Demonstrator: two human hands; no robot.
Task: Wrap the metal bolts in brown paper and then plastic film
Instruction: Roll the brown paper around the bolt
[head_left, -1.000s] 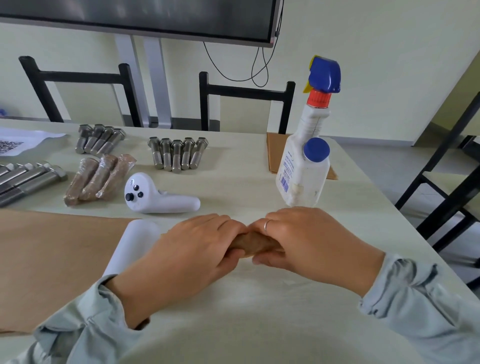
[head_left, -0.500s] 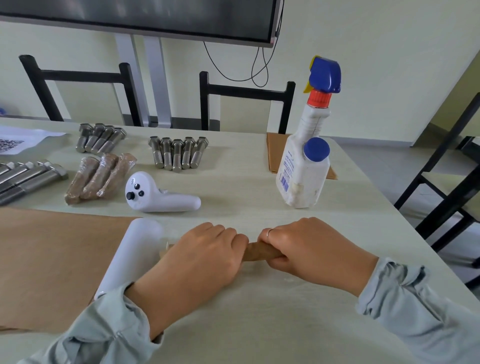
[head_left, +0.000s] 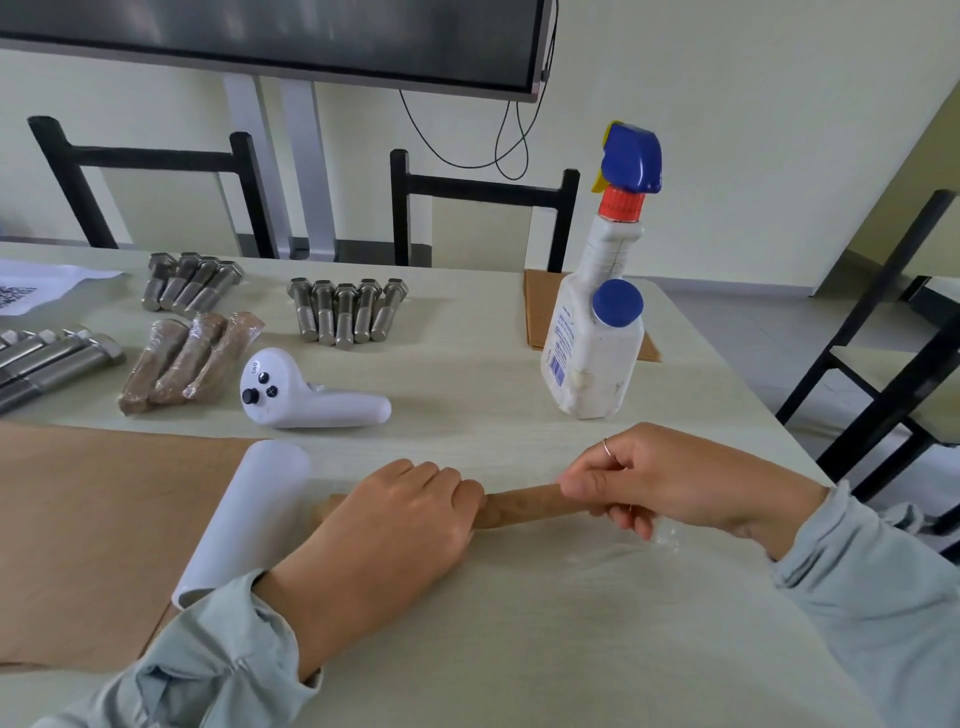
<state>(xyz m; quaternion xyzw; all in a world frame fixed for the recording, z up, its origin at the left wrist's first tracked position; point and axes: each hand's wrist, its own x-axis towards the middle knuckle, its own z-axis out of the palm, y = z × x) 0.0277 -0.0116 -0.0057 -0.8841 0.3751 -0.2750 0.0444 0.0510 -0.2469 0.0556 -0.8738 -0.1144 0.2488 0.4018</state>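
Paper-wrapped bolt (head_left: 524, 506) lies flat on desk (head_left: 519, 649), long axis left-right, spanning between both hands. Left hand (head_left: 395, 525) curled over its left end; right hand (head_left: 660, 483) pinches the right end, film (head_left: 665, 535) crumpled just beneath.

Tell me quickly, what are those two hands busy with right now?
Left hand and right hand both grip one paper-wrapped bolt. Plastic film at its right end. White film roll beside left hand, nothing blocking.

Small dark figures, seemingly "580", printed on the head of the white handheld controller (head_left: 306, 392). Blue label with barcode on the spray bottle (head_left: 592, 343), print too small to read. QR-like pattern on the paper sheet (head_left: 31, 288) at the table's far left edge.
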